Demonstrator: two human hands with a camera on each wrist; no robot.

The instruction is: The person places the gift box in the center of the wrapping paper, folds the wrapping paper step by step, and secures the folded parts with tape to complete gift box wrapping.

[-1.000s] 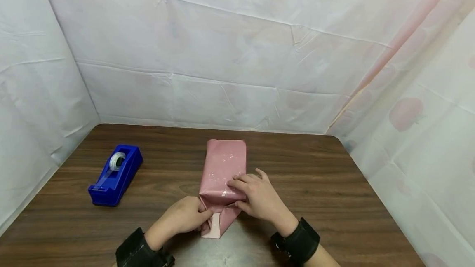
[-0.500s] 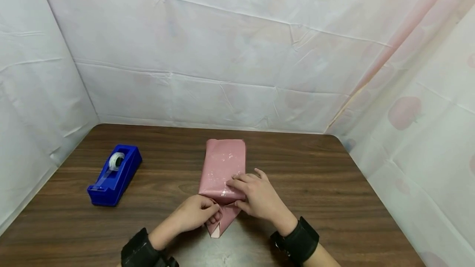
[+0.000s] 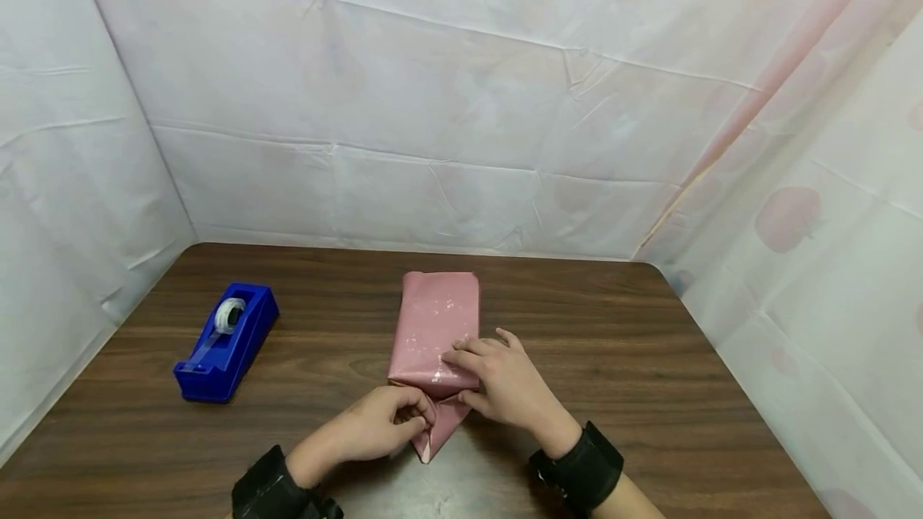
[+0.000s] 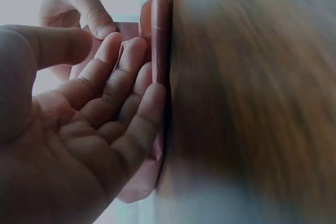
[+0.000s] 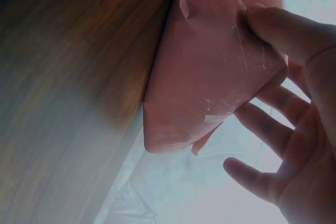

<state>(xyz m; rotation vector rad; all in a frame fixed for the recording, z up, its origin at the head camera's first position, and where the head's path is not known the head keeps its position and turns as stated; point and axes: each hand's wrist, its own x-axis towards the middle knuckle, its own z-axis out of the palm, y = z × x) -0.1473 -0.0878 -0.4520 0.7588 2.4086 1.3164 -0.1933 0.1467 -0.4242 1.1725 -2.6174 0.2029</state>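
Note:
A box-shaped package in shiny pink wrapping paper point(image 3: 433, 307) lies on the table, long side pointing away from me. At its near end a folded paper flap point(image 3: 449, 420) tapers to a point, with a sliver of the white underside at the tip. My left hand point(image 3: 378, 421) presses its fingertips on the left side of this flap. In the left wrist view its thumb point(image 4: 55, 45) stands apart from the fingers. My right hand point(image 3: 501, 379) rests its fingers on the package's top, and its thumb point(image 5: 283, 30) presses the fold at the near right corner.
A blue tape dispenser point(image 3: 241, 343) with a roll of clear tape point(image 3: 229, 315) stands on the left of the brown wooden table point(image 3: 613, 343). White sheets point(image 3: 433, 102) hang behind and on both sides. A small strip of tape point(image 5: 214, 118) shows on the package's side.
My left hand has moved slightly right and folded the left side of the flap inward, so the white underside has narrowed to a sliver. The right hand has stayed in place.

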